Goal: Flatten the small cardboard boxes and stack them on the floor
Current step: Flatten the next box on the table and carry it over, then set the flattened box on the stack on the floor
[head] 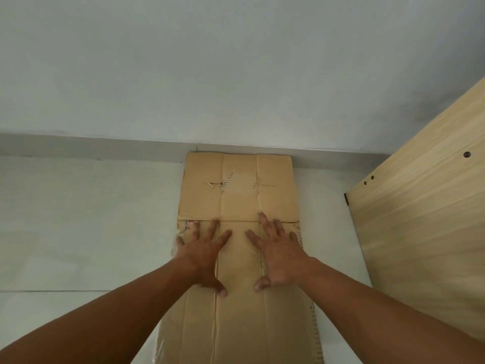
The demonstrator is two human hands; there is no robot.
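To the left of your left hand [203, 248] lay bare pale floor [78, 219], running out wide, so that side looked like the freest room for sliding or lifting the sheet. Your left hand lay palm down on the flattened cardboard box [238, 195], fingers straight and spread, thumb angled toward the middle; it grasped nothing and only pressed. Just beyond its outer fingers a scrap of printed label [189, 224] showed at the frayed left edge. The box lay flat on the floor under both palms, long and narrow, reaching from below your forearms to well past your fingertips, where its far end met the baseboard [105, 148] under the wall [236, 74]. A crosswise line ran just ahead of your fingertips; you could not tell whether it was a fold or the seam between two pieces. Your right hand [275, 248] rested the same way beside the left, flat, fingers splayed, holding nothing. The cardboard looked light and fairly stiff, likely to spring at its creases and to skid on the smooth floor, so taking it by the two long edges outside your hands seemed safest. Below your right wrist the torn corrugated edge [315, 324] looked weak and rough. Further right a wooden panel [420, 206] stood close, leaving only a narrow strip of floor on that side.
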